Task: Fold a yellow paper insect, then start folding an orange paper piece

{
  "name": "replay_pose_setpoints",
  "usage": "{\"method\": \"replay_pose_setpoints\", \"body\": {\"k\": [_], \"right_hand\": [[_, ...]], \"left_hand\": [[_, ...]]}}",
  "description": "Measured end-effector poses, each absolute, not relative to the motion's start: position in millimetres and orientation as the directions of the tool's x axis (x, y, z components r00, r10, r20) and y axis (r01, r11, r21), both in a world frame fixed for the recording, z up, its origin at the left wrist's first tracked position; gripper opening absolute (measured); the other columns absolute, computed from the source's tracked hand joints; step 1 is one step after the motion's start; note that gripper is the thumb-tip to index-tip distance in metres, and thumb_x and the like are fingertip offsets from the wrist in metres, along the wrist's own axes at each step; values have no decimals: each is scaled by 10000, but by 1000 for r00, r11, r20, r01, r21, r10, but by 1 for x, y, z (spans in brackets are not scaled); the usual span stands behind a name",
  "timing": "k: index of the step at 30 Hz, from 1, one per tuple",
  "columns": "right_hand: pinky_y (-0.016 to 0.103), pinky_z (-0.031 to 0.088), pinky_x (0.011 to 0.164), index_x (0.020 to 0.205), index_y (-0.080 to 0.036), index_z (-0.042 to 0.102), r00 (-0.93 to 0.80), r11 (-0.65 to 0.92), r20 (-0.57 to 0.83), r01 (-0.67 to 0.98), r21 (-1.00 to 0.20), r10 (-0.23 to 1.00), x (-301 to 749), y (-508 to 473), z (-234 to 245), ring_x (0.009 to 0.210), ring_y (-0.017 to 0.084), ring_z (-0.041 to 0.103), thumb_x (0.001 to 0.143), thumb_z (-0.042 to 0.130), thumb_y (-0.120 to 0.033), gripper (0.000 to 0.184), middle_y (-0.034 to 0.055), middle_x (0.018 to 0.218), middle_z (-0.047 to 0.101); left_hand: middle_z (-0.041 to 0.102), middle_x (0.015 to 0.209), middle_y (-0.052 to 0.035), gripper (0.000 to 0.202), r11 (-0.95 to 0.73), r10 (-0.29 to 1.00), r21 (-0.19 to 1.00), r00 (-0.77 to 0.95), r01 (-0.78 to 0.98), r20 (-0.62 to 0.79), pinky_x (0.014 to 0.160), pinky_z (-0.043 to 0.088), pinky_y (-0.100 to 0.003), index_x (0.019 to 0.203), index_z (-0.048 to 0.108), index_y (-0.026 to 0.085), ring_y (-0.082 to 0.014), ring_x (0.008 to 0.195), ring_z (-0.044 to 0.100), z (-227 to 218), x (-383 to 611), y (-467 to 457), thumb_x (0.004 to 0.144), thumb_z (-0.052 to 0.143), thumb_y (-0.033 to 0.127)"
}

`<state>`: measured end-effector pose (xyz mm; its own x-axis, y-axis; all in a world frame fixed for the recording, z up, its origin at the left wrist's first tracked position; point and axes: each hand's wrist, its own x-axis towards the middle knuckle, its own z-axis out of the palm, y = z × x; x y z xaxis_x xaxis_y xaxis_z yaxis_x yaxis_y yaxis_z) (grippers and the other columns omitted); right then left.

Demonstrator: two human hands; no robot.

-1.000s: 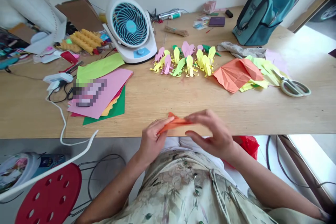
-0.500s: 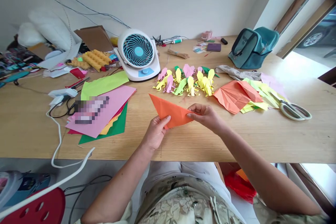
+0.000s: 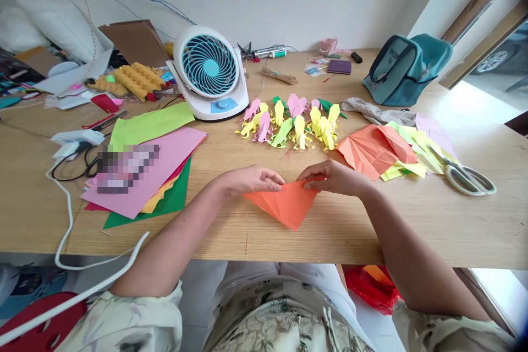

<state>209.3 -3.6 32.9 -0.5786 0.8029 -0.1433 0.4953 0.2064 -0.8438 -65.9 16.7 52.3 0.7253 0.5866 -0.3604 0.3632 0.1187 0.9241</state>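
Between my hands is a folded sheet of orange paper (image 3: 289,206), a triangle with its point towards me, just over the table. My left hand (image 3: 251,180) pinches its upper edge near the middle, fingers closed. At the right end of that edge, my right hand (image 3: 330,177) grips the paper between thumb and fingers. Beyond my hands, several small cut-paper shapes (image 3: 300,132) in yellow, pink and green lie in a cluster. To the right rests a creased orange sheet (image 3: 373,148) on yellow and green paper pieces (image 3: 424,148).
Scissors (image 3: 470,179) lie at the right. A white fan (image 3: 210,74) stands at the back, and a teal bag (image 3: 406,69) at the back right. Stacked coloured paper (image 3: 165,162) lies left, with a blurred-out object on it. A white cable (image 3: 61,236) hangs over the front edge.
The orange paper has turned so its point faces me, and it is lower. My left hand has moved from its lower edge up to its top edge.
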Motion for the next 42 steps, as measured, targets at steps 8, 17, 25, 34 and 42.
{"method": "replay_pose_setpoints", "body": {"k": [8,17,25,34,42], "right_hand": [[267,499,743,1176,-269,657,-131,7,11,-30,-1000,991,211,-3,24,860,146,659,815,697,-502,432,33,1003,718],[289,526,735,851,-222,700,-204,-90,-66,-111,-990,977,179,-8,15,811,169,665,650,843,-473,352,24,911,737],[293,521,676,760,-211,658,-127,-98,-82,-127,-987,989,176,-5,7,728,173,642,578,865,-501,400,24,809,728],[277,464,593,768,-220,647,-154,4,10,-39,-999,988,175,-9,7,665,156,579,683,795,-534,357,5,751,660],[288,422,567,764,-222,644,-67,66,63,39,-997,996,175,-11,10,625,157,535,712,763,-545,348,5,710,638]], "left_hand": [[754,838,-47,420,314,800,948,549,-42,-241,710,531,-258,868,691,139,-153,719,698,16,-20,22,575,886,368],[743,867,-37,397,229,890,952,441,-203,-120,736,537,-247,930,648,139,-143,764,695,-3,-24,15,674,838,375],[732,922,-41,407,21,938,998,347,-52,-1,692,536,-251,1039,538,199,-163,801,698,-7,-24,18,741,768,354],[642,763,12,307,-10,938,1000,345,20,2,572,514,-225,839,529,188,-117,637,612,0,-24,16,740,738,389],[688,810,-11,372,126,897,991,430,-33,-100,560,533,-225,876,593,174,-141,695,656,4,-26,15,690,793,427]]}}
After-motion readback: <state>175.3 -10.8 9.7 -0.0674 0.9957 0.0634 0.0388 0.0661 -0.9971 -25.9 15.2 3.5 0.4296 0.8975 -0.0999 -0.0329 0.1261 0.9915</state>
